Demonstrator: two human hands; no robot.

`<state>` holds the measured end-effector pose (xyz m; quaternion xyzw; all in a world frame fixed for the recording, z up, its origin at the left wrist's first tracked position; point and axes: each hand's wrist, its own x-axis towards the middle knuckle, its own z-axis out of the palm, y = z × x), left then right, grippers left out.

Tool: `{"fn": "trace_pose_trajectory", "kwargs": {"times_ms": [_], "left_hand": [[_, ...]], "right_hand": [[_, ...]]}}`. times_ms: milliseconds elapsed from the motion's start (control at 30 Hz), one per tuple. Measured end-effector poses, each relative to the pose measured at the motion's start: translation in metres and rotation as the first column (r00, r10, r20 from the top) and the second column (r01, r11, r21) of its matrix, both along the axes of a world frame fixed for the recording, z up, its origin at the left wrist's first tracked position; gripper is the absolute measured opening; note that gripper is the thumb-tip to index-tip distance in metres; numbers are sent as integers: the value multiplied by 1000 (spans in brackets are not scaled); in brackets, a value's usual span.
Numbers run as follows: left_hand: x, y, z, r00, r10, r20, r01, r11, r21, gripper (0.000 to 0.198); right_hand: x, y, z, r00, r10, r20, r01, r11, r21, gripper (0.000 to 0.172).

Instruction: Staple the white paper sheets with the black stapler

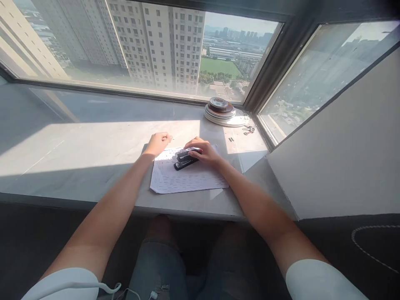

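A printed white sheet of paper lies on the marble window sill. On the sheet's upper part sits a black stapler. My right hand rests on top of the stapler, fingers curled over its far end. My left hand sits at the sheet's upper left corner, its fingers curled into a loose fist on the sill; what is inside it, if anything, is hidden.
A stack of plates stands at the back right of the sill, with a bunch of keys and two small dark bits beside it. Window panes close the far side; a grey wall bounds the right.
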<state>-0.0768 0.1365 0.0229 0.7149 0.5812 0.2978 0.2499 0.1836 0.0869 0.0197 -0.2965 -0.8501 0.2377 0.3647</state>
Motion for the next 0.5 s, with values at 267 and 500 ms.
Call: {"fn": "trace_pose_trajectory", "kwargs": {"times_ms": [267, 500], "left_hand": [[-3, 9, -9, 997, -37, -64, 40, 998, 56, 35], [5, 2, -3, 969, -7, -248, 37, 993, 115, 35]], "right_hand": [[-8, -9, 7, 978, 97, 187, -114, 990, 86, 33], [-7, -8, 5, 976, 37, 216, -46, 998, 40, 28]]}}
